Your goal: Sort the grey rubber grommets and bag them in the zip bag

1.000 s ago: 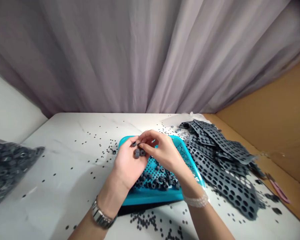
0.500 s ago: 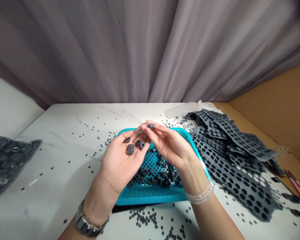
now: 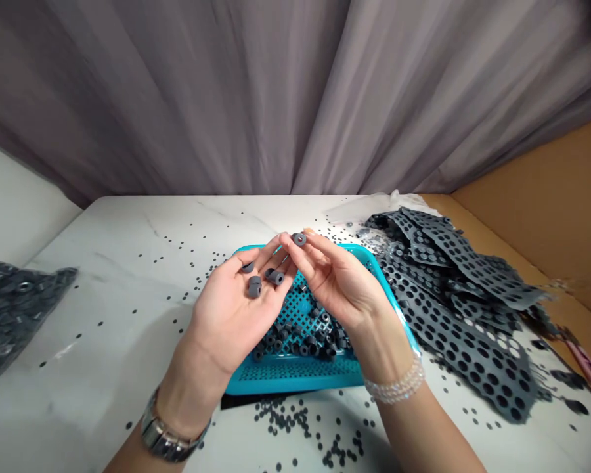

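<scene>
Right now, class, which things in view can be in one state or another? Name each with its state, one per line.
Left hand: open, palm up
Loose grey pieces: resting on that hand
Right hand: grip closed
Grey ring: pinched, hole showing
Blue basket: uncovered, partly filled
Clear bag: filled with dark pieces
Perforated sheets: piled, overlapping
Curtain: drawn across
Pink-handled tool: open or shut, unclear

We can read no text, label, brand, number or sign anywhere on the bench (image 3: 128, 263), on the bag (image 3: 22, 309) at its left edge, or on the basket (image 3: 295, 382) by its near edge.
</scene>
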The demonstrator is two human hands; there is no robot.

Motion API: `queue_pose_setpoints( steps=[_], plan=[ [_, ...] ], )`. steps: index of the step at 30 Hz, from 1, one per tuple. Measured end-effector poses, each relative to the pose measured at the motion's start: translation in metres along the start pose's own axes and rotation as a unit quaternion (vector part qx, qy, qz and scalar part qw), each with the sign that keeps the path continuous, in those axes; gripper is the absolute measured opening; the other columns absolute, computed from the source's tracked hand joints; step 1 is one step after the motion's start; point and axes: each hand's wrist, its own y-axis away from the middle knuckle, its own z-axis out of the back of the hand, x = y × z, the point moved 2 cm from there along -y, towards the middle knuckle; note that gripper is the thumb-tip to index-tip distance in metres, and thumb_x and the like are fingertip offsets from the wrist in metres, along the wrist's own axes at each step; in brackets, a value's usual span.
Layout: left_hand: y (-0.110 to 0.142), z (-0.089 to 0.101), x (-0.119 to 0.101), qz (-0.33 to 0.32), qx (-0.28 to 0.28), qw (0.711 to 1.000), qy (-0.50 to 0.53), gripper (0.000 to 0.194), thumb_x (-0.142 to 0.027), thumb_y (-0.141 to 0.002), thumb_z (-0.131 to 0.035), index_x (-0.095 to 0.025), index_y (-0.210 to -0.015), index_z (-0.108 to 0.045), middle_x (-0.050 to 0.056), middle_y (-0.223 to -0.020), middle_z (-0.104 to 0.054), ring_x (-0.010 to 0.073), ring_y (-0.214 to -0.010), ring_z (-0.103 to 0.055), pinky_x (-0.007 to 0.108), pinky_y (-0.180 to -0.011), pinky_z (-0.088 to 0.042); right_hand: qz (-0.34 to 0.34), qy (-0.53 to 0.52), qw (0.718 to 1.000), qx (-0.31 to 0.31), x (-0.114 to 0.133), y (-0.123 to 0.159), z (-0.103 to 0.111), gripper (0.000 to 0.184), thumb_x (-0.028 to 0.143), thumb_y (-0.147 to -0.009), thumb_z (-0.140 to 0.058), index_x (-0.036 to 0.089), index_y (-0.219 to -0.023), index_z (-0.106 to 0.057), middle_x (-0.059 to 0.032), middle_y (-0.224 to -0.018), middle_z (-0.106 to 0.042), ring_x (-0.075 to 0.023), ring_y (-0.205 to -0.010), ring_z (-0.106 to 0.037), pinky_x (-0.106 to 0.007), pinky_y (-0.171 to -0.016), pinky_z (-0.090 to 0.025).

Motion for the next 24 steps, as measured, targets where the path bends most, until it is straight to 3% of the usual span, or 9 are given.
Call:
queue_pose_setpoints(
  steps=[3,5,8,10,12,17,21,24],
  plan=[
    [0.001,0.001,-0.002,0.001,-0.004,1.000,-0.008,0.041,-0.008,-0.087,-0.038,-0.002,-0.124,-0.053,0.017,-0.109,-0.068,0.0236,-0.111,-0.061,0.034,-0.091,-0.055,-0.011,-0.008,1.000,-0.012,0.002,0.000,0.001,0.009,0.016,-0.080,-0.064,0.018,-0.071,-0.064,-0.0033,-0.079,-0.067,-0.0131,-0.085,-0.067,-0.023,-0.081,-0.057],
    [0.002,0.002,-0.003,0.001,0.013,1.000,-0.019,0.044,-0.010,-0.086,-0.039,-0.002,-0.128,-0.051,0.018,-0.114,-0.066,0.0248,-0.112,-0.061,0.036,-0.092,-0.055,-0.007,0.020,1.000,-0.020,0.004,0.001,0.002,0.010,0.024,-0.081,-0.064,0.018,-0.073,-0.063,-0.0011,-0.070,-0.062,-0.0095,-0.067,-0.061,-0.021,-0.061,-0.054],
    [0.003,0.003,-0.006,-0.006,0.023,0.999,-0.023,0.046,-0.014,-0.087,-0.038,-0.003,-0.130,-0.050,0.021,-0.120,-0.063,0.0256,-0.113,-0.061,0.035,-0.088,-0.056,0.033,0.160,0.986,-0.008,0.007,0.005,0.002,0.015,0.033,-0.080,-0.067,0.020,-0.074,-0.062,0.0060,-0.054,-0.044,-0.0057,-0.043,-0.034,-0.020,-0.038,-0.031],
    [0.003,0.003,-0.007,-0.006,0.016,1.000,-0.015,0.046,-0.016,-0.088,-0.037,-0.004,-0.130,-0.050,0.021,-0.119,-0.063,0.0241,-0.110,-0.063,0.030,-0.082,-0.058,0.069,0.293,0.954,0.017,0.008,0.010,-0.002,0.015,0.034,-0.077,-0.070,0.021,-0.077,-0.064,0.0072,-0.054,-0.041,-0.0054,-0.043,-0.027,-0.022,-0.038,-0.023],
    [0.004,0.003,-0.009,-0.005,0.015,1.000,-0.011,0.046,-0.017,-0.089,-0.036,-0.007,-0.131,-0.050,0.020,-0.119,-0.063,0.0224,-0.106,-0.065,0.027,-0.076,-0.058,0.101,0.403,0.908,0.043,0.007,0.016,-0.008,0.014,0.032,-0.075,-0.073,0.022,-0.082,-0.066,0.0047,-0.062,-0.050,-0.0061,-0.047,-0.032,-0.023,-0.043,-0.026],
    [0.006,0.001,-0.011,-0.012,0.037,0.999,-0.004,0.046,-0.020,-0.089,-0.035,-0.008,-0.130,-0.052,0.019,-0.118,-0.064,0.0244,-0.109,-0.063,0.030,-0.079,-0.058,0.181,0.526,0.829,0.047,0.001,0.027,-0.023,0.015,0.030,-0.075,-0.072,0.024,-0.087,-0.068,-0.0004,-0.079,-0.061,-0.0108,-0.057,-0.044,-0.027,-0.048,-0.033],
    [0.009,-0.001,-0.011,-0.012,0.036,0.999,0.000,0.045,-0.019,-0.089,-0.034,-0.009,-0.127,-0.055,0.017,-0.115,-0.067,0.0222,-0.108,-0.064,0.028,-0.079,-0.057,0.235,0.561,0.794,0.028,-0.004,0.031,-0.028,0.014,0.029,-0.076,-0.071,0.025,-0.088,-0.066,-0.0016,-0.081,-0.063,-0.0139,-0.062,-0.048,-0.028,-0.050,-0.035],
    [0.011,-0.002,-0.012,-0.013,0.029,1.000,0.001,0.045,-0.018,-0.089,-0.034,-0.011,-0.128,-0.056,0.015,-0.114,-0.067,0.0213,-0.106,-0.065,0.026,-0.076,-0.058,0.244,0.552,0.797,0.013,-0.004,0.033,-0.029,0.006,0.027,-0.078,-0.069,0.025,-0.083,-0.067,-0.0026,-0.079,-0.063,-0.0138,-0.060,-0.048,-0.028,-0.048,-0.032]
  ],
)
